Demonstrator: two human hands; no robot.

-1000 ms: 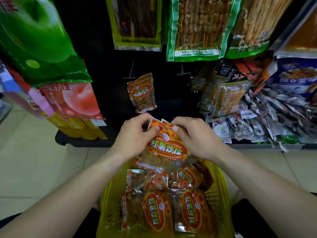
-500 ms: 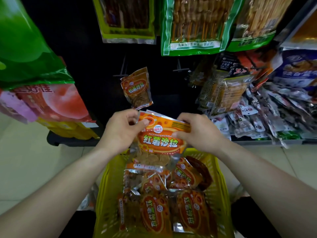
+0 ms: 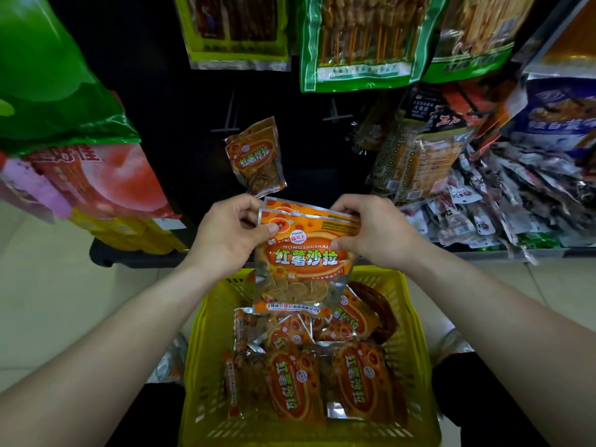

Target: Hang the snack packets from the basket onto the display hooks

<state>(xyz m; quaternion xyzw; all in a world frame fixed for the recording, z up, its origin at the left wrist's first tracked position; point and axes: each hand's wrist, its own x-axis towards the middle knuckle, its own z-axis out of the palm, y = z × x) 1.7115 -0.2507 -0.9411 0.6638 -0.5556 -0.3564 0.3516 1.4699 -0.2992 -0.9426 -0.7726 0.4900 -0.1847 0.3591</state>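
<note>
Two orange snack packets [image 3: 303, 262], stacked face to face, hang upright above the yellow basket [image 3: 206, 321]. My left hand [image 3: 225, 237] pinches their top left corner and my right hand [image 3: 371, 233] grips the top right corner. Several more orange packets [image 3: 309, 382] lie in the basket. One matching packet [image 3: 256, 156] hangs on a display hook [image 3: 230, 114] on the dark panel just above my hands. A second hook [image 3: 335, 112] to its right is bare.
Large green-edged snack bags [image 3: 358, 40] hang above the hooks. Green and red bags [image 3: 64, 124] crowd the left side. Small dark and white packets [image 3: 503, 214] pile on a shelf at right. Pale floor tiles lie on both sides of the basket.
Both hands have lifted the packets out of the basket and up toward the hooks. The packets have turned upright, with the label facing me.
</note>
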